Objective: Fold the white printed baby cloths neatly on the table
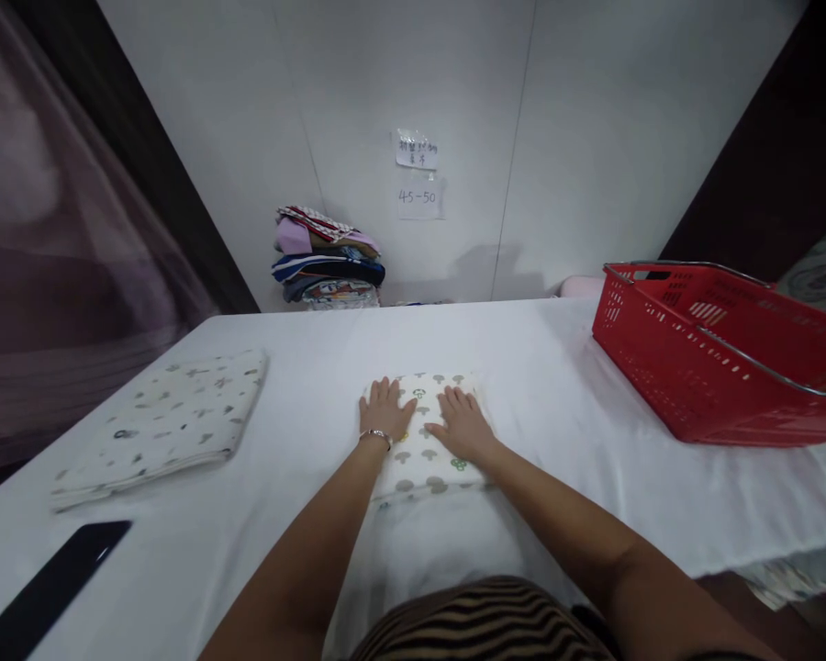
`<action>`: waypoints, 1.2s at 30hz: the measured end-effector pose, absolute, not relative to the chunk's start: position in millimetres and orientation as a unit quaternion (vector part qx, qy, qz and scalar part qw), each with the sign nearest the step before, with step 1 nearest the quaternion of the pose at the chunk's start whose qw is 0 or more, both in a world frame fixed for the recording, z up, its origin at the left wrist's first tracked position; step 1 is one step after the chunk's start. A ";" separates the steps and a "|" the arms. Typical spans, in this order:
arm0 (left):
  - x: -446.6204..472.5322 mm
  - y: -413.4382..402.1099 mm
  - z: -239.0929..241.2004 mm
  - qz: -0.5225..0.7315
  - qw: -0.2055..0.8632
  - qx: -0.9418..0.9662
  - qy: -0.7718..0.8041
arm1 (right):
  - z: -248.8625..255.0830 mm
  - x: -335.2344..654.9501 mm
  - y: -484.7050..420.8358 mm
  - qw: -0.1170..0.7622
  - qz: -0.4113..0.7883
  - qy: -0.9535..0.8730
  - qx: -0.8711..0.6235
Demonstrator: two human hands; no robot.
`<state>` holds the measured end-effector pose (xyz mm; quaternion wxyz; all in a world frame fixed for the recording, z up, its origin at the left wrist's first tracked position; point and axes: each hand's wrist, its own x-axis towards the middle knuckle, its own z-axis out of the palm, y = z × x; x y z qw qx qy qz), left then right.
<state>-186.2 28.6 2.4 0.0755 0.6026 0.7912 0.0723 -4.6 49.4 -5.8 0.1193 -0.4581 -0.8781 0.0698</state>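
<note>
Bearing everything else, table (557,386): draped in a plain white sheet, it runs the full width of the view, with its far edge against the wall.
Wall (592,138): pale panels rising straight behind the table's far edge.
Red plastic basket (661,367): stands at the table's right end, slotted sides, wire handles folded down along the rim.
Patterned folded cloth (165,422): lies flat on the table's left part, white with small grey-green prints, well apart from the hands.
Stack of folded clothes (327,257): piled beyond the table's far edge, left of its middle, against the wall; purple, navy and striped layers show.
Mushroom-print folded cloth (423,464): a neat rectangle at the middle of the table, toward its near edge, lying under both hands.
Black flat strip (48,588): glossy, at the table's near-left corner; what it is cannot be told.
Left hand (385,410): palm down with fingers spread on the mushroom-print cloth's left half, grasping nothing.
Right hand (463,424): likewise flat and unclenched on the cloth's right half, just beside the left hand.
Paper notes (418,174): two handwritten slips stuck on the wall above the table's middle.
Bracelet (375,435): thin metal band on the left wrist, over the table's middle.
</note>
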 end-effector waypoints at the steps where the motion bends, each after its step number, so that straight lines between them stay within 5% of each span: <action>1: -185.7 27.9 2.7 0.072 0.074 0.604 0.790 | -8.5 -3.5 44.0 0.120 0.071 -0.879 -0.456; 15: -183.0 7.9 26.0 0.093 0.086 0.618 0.776 | -9.6 -4.7 42.5 0.102 0.078 -0.877 -0.464; 28: -171.1 -42.6 -2.8 0.093 0.059 0.676 0.729 | 2.5 -4.4 45.6 0.102 0.163 -0.865 -0.464; 36: -201.2 -46.1 11.4 0.265 0.144 0.550 0.779 | 0.7 53.4 53.6 0.314 0.383 -0.644 -0.583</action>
